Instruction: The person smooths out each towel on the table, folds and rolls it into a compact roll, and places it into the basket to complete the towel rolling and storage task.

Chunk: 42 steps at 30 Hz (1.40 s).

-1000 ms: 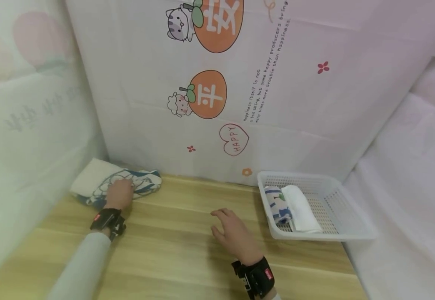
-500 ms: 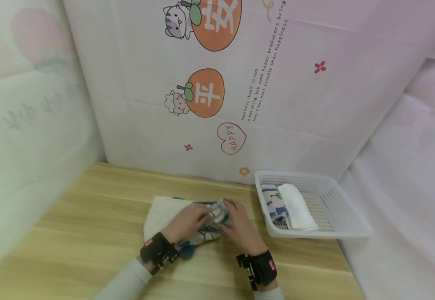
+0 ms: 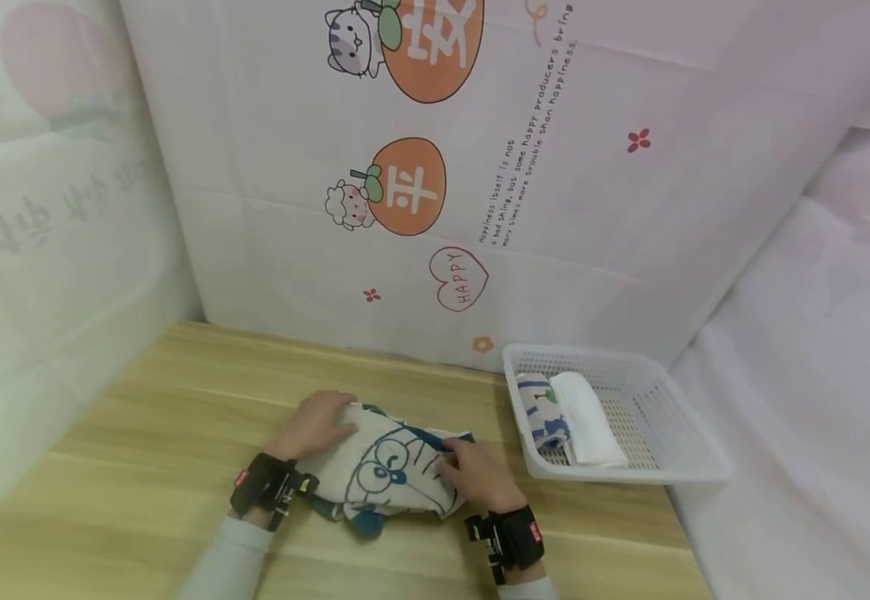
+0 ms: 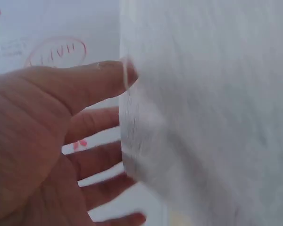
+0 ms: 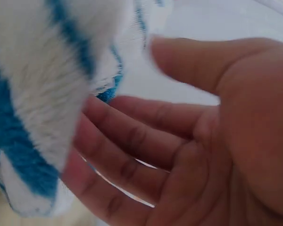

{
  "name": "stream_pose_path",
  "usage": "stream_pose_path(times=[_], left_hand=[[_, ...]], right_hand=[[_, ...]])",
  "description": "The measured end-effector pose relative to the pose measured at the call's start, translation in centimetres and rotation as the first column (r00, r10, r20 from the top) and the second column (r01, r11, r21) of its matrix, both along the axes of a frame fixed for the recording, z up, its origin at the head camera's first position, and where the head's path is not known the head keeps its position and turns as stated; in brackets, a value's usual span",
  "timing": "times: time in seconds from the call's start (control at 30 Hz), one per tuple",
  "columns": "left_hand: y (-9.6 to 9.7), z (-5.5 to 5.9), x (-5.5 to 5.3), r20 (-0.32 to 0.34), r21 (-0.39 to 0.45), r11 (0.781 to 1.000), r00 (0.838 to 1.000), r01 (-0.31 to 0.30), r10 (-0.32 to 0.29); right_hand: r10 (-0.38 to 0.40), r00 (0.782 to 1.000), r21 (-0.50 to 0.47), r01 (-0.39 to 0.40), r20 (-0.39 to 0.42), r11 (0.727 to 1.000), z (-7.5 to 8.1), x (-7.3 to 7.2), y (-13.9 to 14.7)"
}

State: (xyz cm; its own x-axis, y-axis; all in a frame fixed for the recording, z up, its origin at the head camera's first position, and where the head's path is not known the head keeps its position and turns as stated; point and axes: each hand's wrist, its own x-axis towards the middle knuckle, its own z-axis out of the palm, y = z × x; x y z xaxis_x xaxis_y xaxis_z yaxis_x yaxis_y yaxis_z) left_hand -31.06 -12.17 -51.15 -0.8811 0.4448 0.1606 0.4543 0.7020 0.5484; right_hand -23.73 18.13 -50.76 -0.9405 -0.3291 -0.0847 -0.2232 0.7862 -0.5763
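Note:
A fluffy white towel [image 3: 412, 487] with a blue cartoon face and blue trim is spread between my hands, its edges uneven. My left hand [image 3: 315, 425] pinches its left edge; in the left wrist view the thumb [image 4: 99, 82] lies over the white cloth [image 4: 203, 94] and the fingers go behind it. At the towel's right end is my right hand [image 3: 480, 477]. In the right wrist view its fingers [image 5: 137, 136] reach nearly straight behind the towel [image 5: 33, 94], fingertips hidden, while the thumb [image 5: 188, 59] stands apart from them.
A white plastic basket [image 3: 678, 477] stands at the right of the wooden table [image 3: 142, 442]. Inside are a blue-patterned rolled cloth [image 3: 542, 412] and a white folded cloth [image 3: 588, 421]. Printed white sheeting [image 3: 570, 292] encloses the table's back and sides.
The towel came from the back left corner to the middle, carried by my left hand. Since then it has been opened flatter, showing the face, as my left hand moved to its left edge.

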Motion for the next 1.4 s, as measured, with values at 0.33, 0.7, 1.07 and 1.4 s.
stream_pose_path(times=[0.33, 0.7, 1.07, 1.4], left_hand=[[-1.9, -0.4, -0.4, 0.095, 0.080, 0.996, 0.995, -0.049, 0.041], [-1.9, 1.9, -1.2, -0.471, 0.380, 0.925, 0.857, -0.017, 0.209], [0.6, 4.5, 1.5, -0.025, 0.272, 0.937, 0.975, 0.221, -0.223], [4.7, 3.2, 2.9, 0.004, 0.203, 0.896, 0.915, 0.395, -0.404]], right_hand=[[0.036, 0.998, -0.058, -0.033, 0.053, 0.998, -1.9, -0.3, -1.2], [-0.081, 0.897, -0.129, 0.027, -0.435, 0.991, 1.0, -0.4, -1.3], [-0.144, 0.827, -0.211, 0.032, -0.543, 0.977, 5.0, 1.1, -0.7], [0.089, 0.947, -0.257, -0.174, -0.310, 0.951, 3.8, 1.4, -3.7]])
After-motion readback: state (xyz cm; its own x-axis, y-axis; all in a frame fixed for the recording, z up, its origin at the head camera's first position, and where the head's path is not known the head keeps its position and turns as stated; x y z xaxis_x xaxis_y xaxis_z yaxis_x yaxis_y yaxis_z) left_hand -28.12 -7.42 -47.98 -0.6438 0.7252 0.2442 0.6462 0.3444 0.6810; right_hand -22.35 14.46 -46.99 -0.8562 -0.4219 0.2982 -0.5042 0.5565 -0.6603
